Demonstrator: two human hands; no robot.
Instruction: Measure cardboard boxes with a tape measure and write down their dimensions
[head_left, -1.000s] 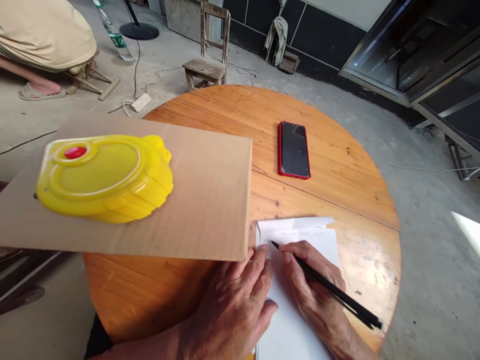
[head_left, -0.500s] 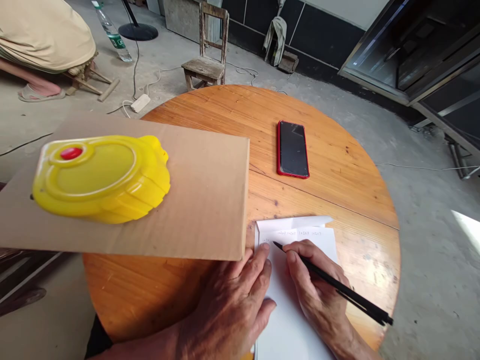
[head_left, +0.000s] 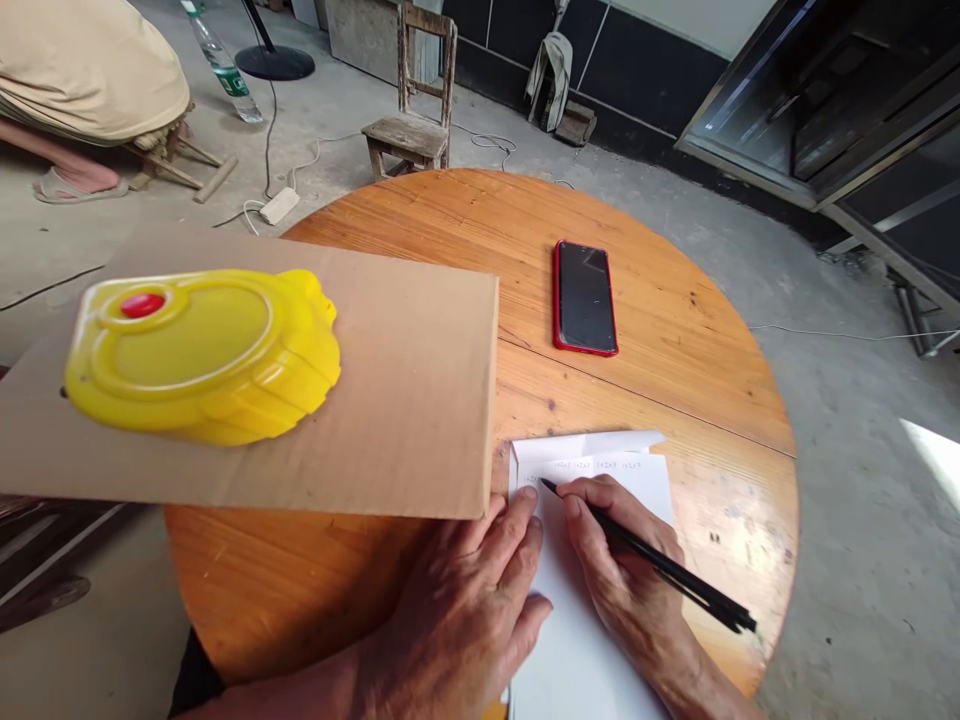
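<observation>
My right hand [head_left: 634,565] grips a black pen [head_left: 667,565], its tip touching the white paper [head_left: 570,640] near a second line of small writing. Faint characters run along the paper's top line, and the sheet's upper edge is folded over. Lying flat with fingers stretched out, my left hand [head_left: 480,600] rests on the paper's left edge and the tabletop. Just beyond its fingertips is the corner of a cardboard box [head_left: 420,390]. A yellow plastic case with a red button [head_left: 202,350] sits on that cardboard.
A phone in a red case [head_left: 585,298] lies on the round wooden table [head_left: 675,330]. Past the table stand a small wooden chair [head_left: 409,135] and a water bottle [head_left: 229,75]. A seated person [head_left: 90,70] is partly visible at upper left. Cables cross the floor.
My right hand and the pen have shifted slightly left, and the pen's rear end has swung left and up a little. My left hand keeps its place.
</observation>
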